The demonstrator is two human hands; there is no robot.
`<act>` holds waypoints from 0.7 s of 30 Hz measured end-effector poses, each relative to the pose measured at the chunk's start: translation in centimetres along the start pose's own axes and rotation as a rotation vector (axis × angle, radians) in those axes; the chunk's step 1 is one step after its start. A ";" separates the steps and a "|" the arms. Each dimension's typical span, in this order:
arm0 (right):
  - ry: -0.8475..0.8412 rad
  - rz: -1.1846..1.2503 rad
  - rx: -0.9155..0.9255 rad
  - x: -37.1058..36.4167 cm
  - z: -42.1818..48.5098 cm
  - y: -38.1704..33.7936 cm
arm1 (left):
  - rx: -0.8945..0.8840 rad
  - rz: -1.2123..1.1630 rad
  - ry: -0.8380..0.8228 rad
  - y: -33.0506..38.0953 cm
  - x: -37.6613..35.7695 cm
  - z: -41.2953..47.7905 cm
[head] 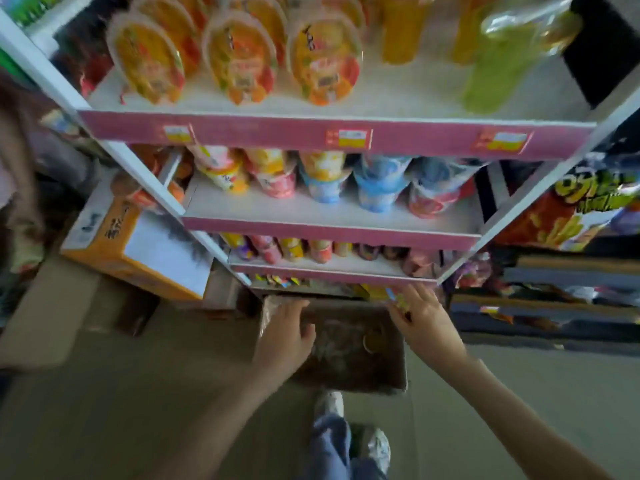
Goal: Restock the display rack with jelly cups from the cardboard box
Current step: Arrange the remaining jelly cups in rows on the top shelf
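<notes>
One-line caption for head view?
Left hand and right hand at the cardboard box on the floor, below a display rack of jelly cups.
</notes>
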State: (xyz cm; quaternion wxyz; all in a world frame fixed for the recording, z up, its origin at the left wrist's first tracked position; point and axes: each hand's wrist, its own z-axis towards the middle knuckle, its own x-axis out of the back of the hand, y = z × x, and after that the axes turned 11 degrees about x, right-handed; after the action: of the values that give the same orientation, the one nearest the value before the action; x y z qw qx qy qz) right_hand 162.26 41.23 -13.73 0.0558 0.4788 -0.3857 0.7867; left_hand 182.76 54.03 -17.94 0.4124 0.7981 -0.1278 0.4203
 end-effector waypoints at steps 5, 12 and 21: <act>-0.245 0.063 -0.378 -9.3 -5.8 6.1 | 0.168 0.140 -0.112 -7.5 -6.3 0.5; -0.410 0.021 -0.340 -27.2 -9.0 17.6 | 0.220 0.303 -0.320 -19.4 -21.3 8.5; -0.888 -0.297 -0.145 -52.2 -8.6 35.8 | 0.179 0.680 -0.750 -30.5 -41.8 24.0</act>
State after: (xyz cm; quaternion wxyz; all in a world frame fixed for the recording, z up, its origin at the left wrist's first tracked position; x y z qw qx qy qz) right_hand 167.72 36.65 -77.23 0.0305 0.8137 -0.3536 0.4604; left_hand 187.45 48.85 -74.50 0.1084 0.8395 -0.4828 0.2245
